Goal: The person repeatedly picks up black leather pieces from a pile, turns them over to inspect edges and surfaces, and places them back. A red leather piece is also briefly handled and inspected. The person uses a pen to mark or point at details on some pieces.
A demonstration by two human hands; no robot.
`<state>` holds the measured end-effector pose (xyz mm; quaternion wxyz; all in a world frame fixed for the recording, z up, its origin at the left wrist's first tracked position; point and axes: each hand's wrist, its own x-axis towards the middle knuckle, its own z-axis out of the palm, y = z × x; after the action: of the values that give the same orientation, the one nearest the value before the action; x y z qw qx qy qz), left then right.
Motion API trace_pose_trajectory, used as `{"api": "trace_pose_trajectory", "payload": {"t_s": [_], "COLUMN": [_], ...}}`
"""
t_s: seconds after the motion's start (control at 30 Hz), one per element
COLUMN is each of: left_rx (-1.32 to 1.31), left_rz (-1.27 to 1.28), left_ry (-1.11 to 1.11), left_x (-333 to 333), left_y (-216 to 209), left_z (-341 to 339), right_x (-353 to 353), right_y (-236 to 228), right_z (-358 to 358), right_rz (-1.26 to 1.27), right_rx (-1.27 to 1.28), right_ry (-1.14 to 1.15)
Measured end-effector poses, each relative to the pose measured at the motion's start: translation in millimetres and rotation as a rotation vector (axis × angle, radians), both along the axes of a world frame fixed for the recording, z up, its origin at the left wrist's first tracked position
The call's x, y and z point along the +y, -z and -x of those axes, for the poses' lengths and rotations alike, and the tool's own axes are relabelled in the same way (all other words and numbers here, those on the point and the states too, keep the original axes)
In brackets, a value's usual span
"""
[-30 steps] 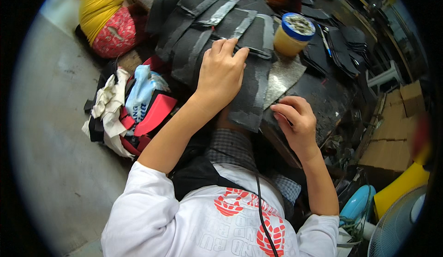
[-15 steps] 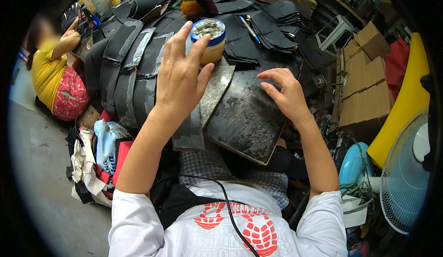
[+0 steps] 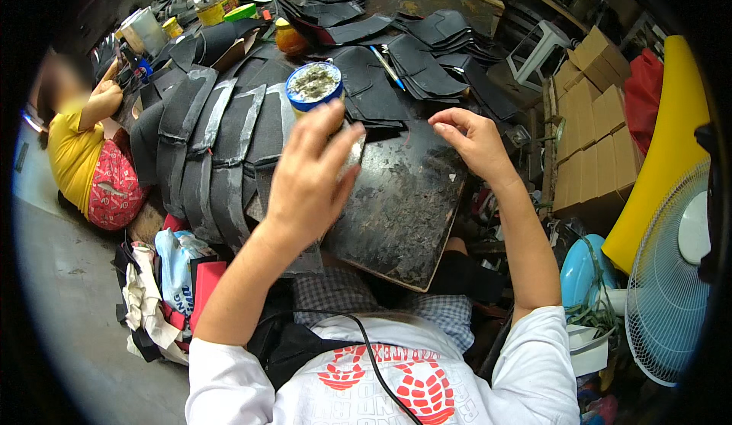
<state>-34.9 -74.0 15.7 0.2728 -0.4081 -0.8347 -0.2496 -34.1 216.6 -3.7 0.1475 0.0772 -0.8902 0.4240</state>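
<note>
My left hand (image 3: 309,177) is a little blurred, its fingers apart, over the near side of a jar (image 3: 314,83). The jar has a blue-rimmed top crusted with grey and white residue, and my fingers hide most of its body. I cannot tell whether they touch it. Over the right edge of a dark, scuffed work board (image 3: 393,196), my right hand (image 3: 476,147) has thumb and forefinger pinched together; anything between them is too small to make out. Overlapping black strips (image 3: 202,120) with grey bands lie left of the jar. Black cut pieces (image 3: 366,82) are stacked beyond the board.
A blue-and-white pen (image 3: 387,68) rests on the black pieces, and an orange jar (image 3: 290,38) stands behind. A person in yellow (image 3: 76,150) sits at far left. Cardboard boxes (image 3: 587,135), a yellow roll (image 3: 652,158) and a fan (image 3: 671,272) flank the right side.
My left hand has come down and back toward me from the jar's top. The right thumb and forefinger have closed together. The whole view has shifted slightly.
</note>
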Motion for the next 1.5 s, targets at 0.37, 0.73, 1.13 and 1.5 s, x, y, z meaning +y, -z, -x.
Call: {"api": "trace_pose_trajectory", "payload": {"t_s": [0.37, 0.73, 1.13, 1.5], "left_rx": [-0.437, -0.385, -0.414, -0.421], "left_rz": [0.448, 0.547, 0.423, 0.442], "left_ry": [0.291, 0.23, 0.275, 0.255], "left_x": [10, 18, 15, 12], "left_y": [18, 14, 19, 25], "left_z": [-62, -73, -67, -69], "right_x": [160, 168, 139, 68], "right_y": [46, 99, 78, 167], "right_z": [13, 45, 46, -129], "right_rz": [0.447, 1.089, 0.01, -0.314], "right_rx": [-0.145, -0.089, 0.224, -0.628], "right_ry": [0.585, 0.555, 0.913, 0.318]}}
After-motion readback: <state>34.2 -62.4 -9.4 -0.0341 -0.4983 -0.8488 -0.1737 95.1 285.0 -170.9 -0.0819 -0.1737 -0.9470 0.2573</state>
